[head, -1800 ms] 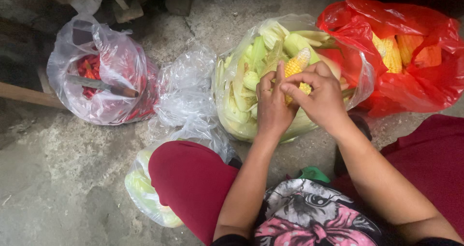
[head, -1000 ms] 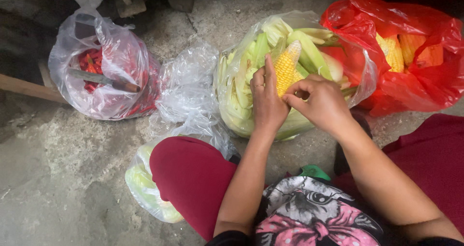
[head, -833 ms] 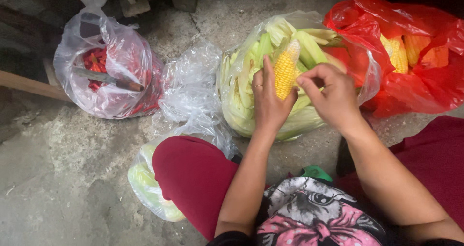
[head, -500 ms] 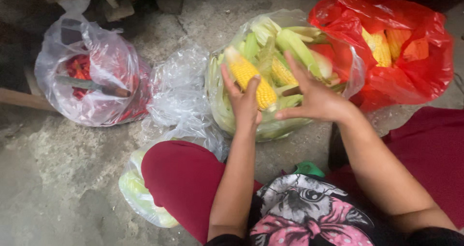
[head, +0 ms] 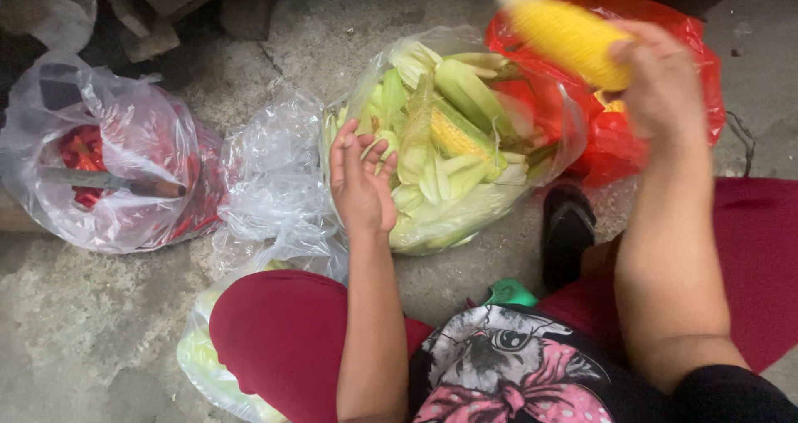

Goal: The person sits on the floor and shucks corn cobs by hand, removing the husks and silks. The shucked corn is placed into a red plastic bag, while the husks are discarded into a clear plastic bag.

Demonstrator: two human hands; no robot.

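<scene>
I see four plastic bags on the concrete floor and no labels, signs or screens. A clear bag [head: 453, 140] stands open at centre, packed with pale green husks. A red bag [head: 611, 140] sits just beside it on the right, touching it. A second clear bag [head: 116, 174] stands at left, holding red contents. A crumpled clear bag [head: 270, 182] lies between the left and centre bags.

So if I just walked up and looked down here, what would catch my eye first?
Probably the bright yellow corn cob, held up in the right hand over the red bag. Below it, the left hand rests open at the clear bag of green husks, and at far left another clear bag holds red chillies.
</scene>
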